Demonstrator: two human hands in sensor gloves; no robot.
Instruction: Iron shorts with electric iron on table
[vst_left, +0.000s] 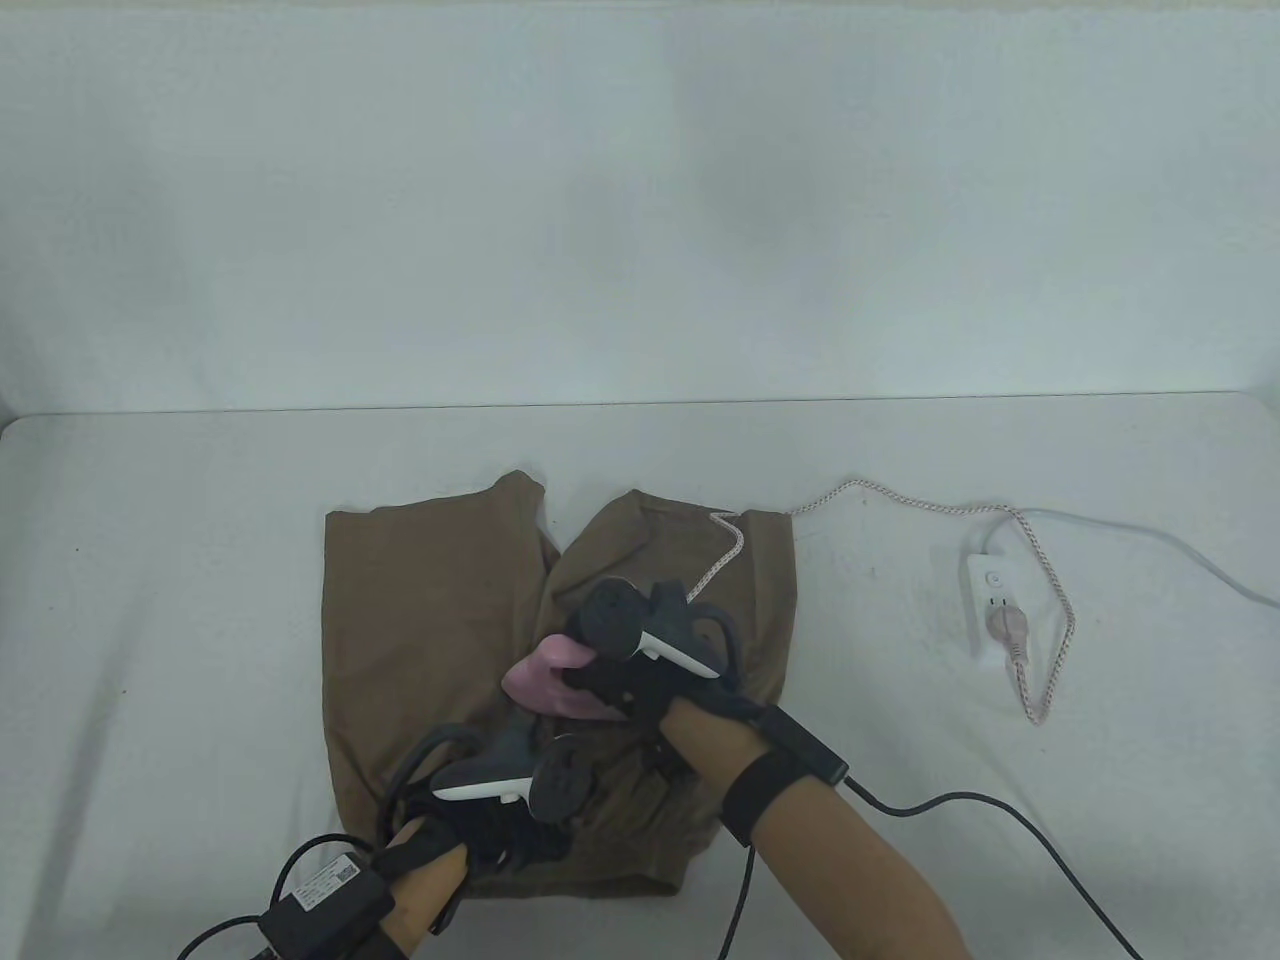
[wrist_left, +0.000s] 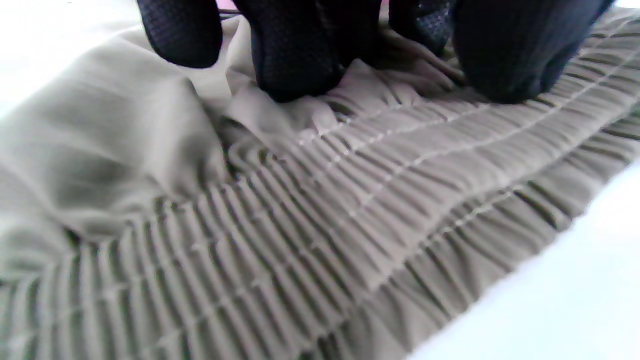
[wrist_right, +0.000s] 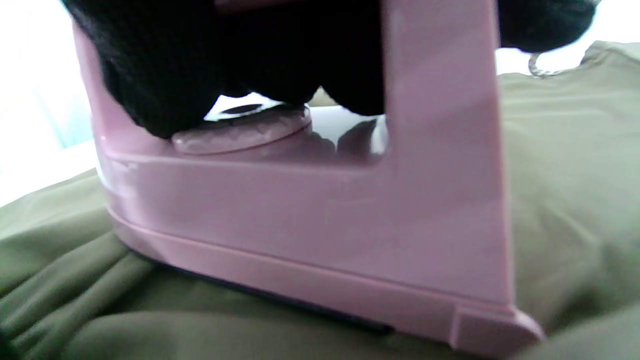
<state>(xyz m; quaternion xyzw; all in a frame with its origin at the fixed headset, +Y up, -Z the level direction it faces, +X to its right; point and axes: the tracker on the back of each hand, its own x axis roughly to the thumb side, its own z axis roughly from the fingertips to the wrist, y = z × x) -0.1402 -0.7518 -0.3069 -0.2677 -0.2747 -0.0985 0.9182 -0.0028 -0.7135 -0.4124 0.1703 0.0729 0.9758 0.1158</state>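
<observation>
Brown shorts (vst_left: 420, 620) lie flat on the white table (vst_left: 180, 600), legs pointing away and the gathered waistband (wrist_left: 350, 225) nearest me. A pink electric iron (vst_left: 540, 685) stands sole-down on the middle of the shorts, just left of the right leg. My right hand (vst_left: 620, 685) grips its handle; in the right wrist view black gloved fingers (wrist_right: 165, 75) curl round the top of the iron (wrist_right: 300, 220) above the fabric (wrist_right: 565, 175). My left hand (vst_left: 505, 850) rests on the waistband, its fingertips (wrist_left: 295, 75) pressing the cloth down.
The iron's braided cord (vst_left: 1040, 560) runs over the right leg to a plug (vst_left: 1010, 635) in a white power strip (vst_left: 985, 600) at the right. Black glove cables (vst_left: 1000, 805) trail off at the bottom right. The table's far edge (vst_left: 640, 405) meets a white wall.
</observation>
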